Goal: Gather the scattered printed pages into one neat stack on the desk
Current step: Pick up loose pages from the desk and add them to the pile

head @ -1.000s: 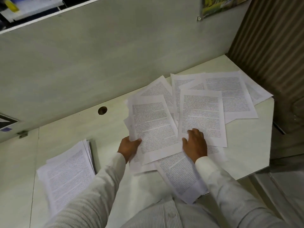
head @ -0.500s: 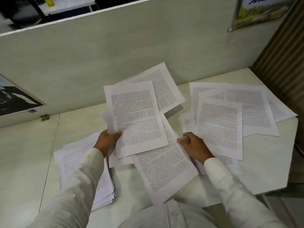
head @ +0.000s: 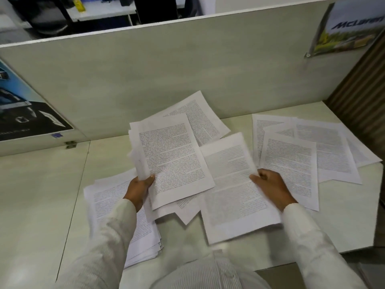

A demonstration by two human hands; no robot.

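1. Desk (head: 41, 195): pale, with a seam running front to back left of centre. All pages lie on it or are held above it.
2. Partition (head: 166, 69): pale panel along the back edge. One poster (head: 354, 28) hangs at its right end and a dark one (head: 20, 109) on the left.
3. Spread (head: 325, 147): several white sheets of dense black text fanned across the back right corner. They overlap at different angles and their edges are not aligned.
4. Stack (head: 104, 201): a thick pile of printed pages near the front edge, left of centre. Its edges are slightly stepped, and the left sleeve covers part of it.
5. Bundle (head: 173, 157): several printed sheets held above the centre of the desk, text side up. They are fanned unevenly, with corners sticking out below. One sheet (head: 200, 117) juts out behind it toward the partition; whether it is held or lying on the desk cannot be told.
6. Page (head: 235, 190): a single printed page just right of the bundle, its left edge tucked under it. It is blurred, and its near corner reaches toward the front edge.
7. Left hand (head: 138, 189): closed on the bundle's lower left corner, thumb on top and fingers underneath.
8. Right hand (head: 270, 186): fingers curled, gripping the right edge of the page. It sits just beside the spread.
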